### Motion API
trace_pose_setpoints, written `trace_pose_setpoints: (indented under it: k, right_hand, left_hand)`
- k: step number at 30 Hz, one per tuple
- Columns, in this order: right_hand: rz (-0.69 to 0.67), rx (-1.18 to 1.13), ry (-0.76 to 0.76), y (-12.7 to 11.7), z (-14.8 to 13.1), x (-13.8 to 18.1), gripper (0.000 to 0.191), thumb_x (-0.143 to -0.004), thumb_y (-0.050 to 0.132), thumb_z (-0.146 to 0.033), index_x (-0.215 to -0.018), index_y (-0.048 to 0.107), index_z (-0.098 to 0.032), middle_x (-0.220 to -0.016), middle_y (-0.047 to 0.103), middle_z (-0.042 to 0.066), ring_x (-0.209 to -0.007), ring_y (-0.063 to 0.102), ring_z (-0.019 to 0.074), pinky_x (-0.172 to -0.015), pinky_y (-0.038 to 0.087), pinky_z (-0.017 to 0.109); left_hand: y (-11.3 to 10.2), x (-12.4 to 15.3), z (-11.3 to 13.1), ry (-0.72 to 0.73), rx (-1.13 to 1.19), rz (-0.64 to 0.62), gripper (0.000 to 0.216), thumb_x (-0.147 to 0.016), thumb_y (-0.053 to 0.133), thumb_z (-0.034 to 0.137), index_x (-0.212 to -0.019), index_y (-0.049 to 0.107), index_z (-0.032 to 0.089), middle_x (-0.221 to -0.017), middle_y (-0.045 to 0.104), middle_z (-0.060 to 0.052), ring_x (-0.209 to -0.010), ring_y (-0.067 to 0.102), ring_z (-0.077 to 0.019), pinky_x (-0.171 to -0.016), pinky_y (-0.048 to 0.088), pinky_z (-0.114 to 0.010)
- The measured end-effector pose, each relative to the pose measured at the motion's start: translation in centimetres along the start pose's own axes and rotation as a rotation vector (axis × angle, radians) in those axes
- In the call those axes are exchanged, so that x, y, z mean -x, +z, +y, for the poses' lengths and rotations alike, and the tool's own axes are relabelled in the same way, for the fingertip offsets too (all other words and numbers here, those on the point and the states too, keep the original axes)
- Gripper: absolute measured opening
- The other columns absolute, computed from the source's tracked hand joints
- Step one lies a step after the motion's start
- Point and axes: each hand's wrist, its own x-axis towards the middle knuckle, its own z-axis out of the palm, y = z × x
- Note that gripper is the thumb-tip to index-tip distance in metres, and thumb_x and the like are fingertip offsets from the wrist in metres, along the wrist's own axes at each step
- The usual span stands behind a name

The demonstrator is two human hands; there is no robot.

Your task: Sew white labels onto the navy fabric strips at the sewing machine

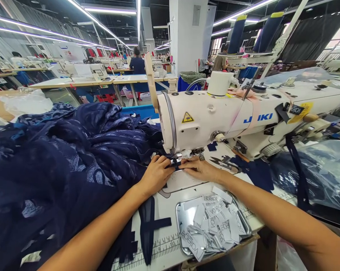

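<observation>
A white sewing machine (pixel 195 120) stands in front of me, its presser foot (pixel 175 162) between my two hands. My left hand (pixel 156 175) lies just left of the foot, its fingers curled down on dark navy fabric (pixel 174 168). My right hand (pixel 202 169) reaches in from the right, thumb and fingers close together on the same fabric by the needle. The fingertips hide most of the piece. A large heap of navy patterned cloth (pixel 74 150) spreads to the left of my left hand. Thread snips (pixel 223 162) lie on the machine bed beyond my right hand.
A metal tray (pixel 179 226) of white printed labels (pixel 215 218) sits near the table's front edge. Navy fabric strips (pixel 147 229) lie left of it, over a printed ruler. Clear plastic bags (pixel 319 169) are at right. Thread cones (pixel 238 34) stand behind; other people work farther back.
</observation>
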Motion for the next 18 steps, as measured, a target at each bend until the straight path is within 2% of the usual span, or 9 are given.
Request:
trace_pose_setpoints:
  k: [5, 8, 10, 18]
  right_hand:
    - [-0.054, 0.143, -0.073, -0.4, -0.7, 0.0, 0.026, -0.087, 0.042, -0.019, -0.099, 0.064, -0.016, -0.098, 0.061, 0.009, -0.087, 0.058, 0.0171, -0.076, 0.05, 0.031]
    - [-0.058, 0.253, -0.109, -0.6, -1.2, 0.1, 0.028, -0.087, 0.039, -0.02, -0.102, 0.062, -0.013, -0.101, 0.059, 0.011, -0.085, 0.057, 0.0188, -0.07, 0.051, 0.031]
    - [-0.061, 0.27, -0.122, -0.7, -1.4, 0.1, 0.027, -0.087, 0.04, -0.019, -0.102, 0.062, -0.013, -0.103, 0.059, 0.011, -0.088, 0.056, 0.019, -0.072, 0.05, 0.031]
    - [-0.03, 0.297, -0.157, -0.6, -1.3, 0.0, 0.024, -0.085, 0.044, -0.018, -0.099, 0.062, -0.013, -0.1, 0.059, 0.011, -0.087, 0.055, 0.0195, -0.078, 0.047, 0.034]
  left_hand:
    - [-0.7, 0.3, 0.2, -0.011, 0.074, -0.112, 0.025, -0.083, 0.043, 0.012, -0.093, 0.065, 0.02, -0.1, 0.064, -0.005, -0.096, 0.052, -0.0212, -0.084, 0.038, -0.041]
    - [-1.1, 0.9, 0.6, -0.029, 0.079, -0.191, 0.039, -0.078, 0.038, 0.002, -0.105, 0.06, 0.02, -0.114, 0.061, -0.006, -0.109, 0.049, -0.0244, -0.097, 0.029, -0.052]
    - [-1.3, 1.3, 0.8, -0.054, 0.081, -0.219, 0.047, -0.074, 0.037, -0.002, -0.111, 0.057, 0.02, -0.12, 0.057, -0.007, -0.115, 0.046, -0.0257, -0.1, 0.021, -0.057]
    - [-1.8, 1.5, 0.3, -0.065, 0.113, -0.28, 0.06, -0.067, 0.036, -0.006, -0.118, 0.052, 0.021, -0.125, 0.052, -0.007, -0.122, 0.04, -0.0255, -0.103, 0.016, -0.06]
